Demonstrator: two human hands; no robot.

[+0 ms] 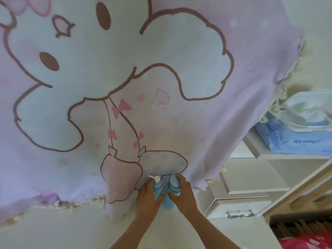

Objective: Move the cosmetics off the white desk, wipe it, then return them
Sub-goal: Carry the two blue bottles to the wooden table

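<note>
1. We read this as a transfer step. Both bottles are off the desk (251,178) and in hand over the blanket (206,108), at 6 o'clock in view.
2. Left hand (147,196): fingers are curled round the pump bottle (157,186), gripping its body. The pump head is clear above the hand, nozzle pointing to 9 o'clock.
3. Right hand (181,193): it is wrapped round the capped bottle (173,183), thumb on the near side, fingers on the far side by the cap.
4. The bottles are just beside each other, roughly upright, with a thin gap between them. We cannot tell if their bases touch the bedding, because the hands hide that.
5. The desk sits at 4 o'clock, well apart from the bottles, with only its drawers and a strip of top in view. A wipes pack (298,139) is at 3 o'clock on the raised part.
6. Direction is unclear: this could be setting down or lifting to return. We see no cloth in either hand and no sign of wiping. Our guess is the move-off stage, with the wipe not yet done.
7. If it is a set-down, the next move needs both bases planted on soft bedding. The bottles are tall and could tip, so we would release one hand at a time and keep them away from the blanket's frayed edge at 7 o'clock.
8. After that, we would reach to 3 o'clock for a wipe.
</note>
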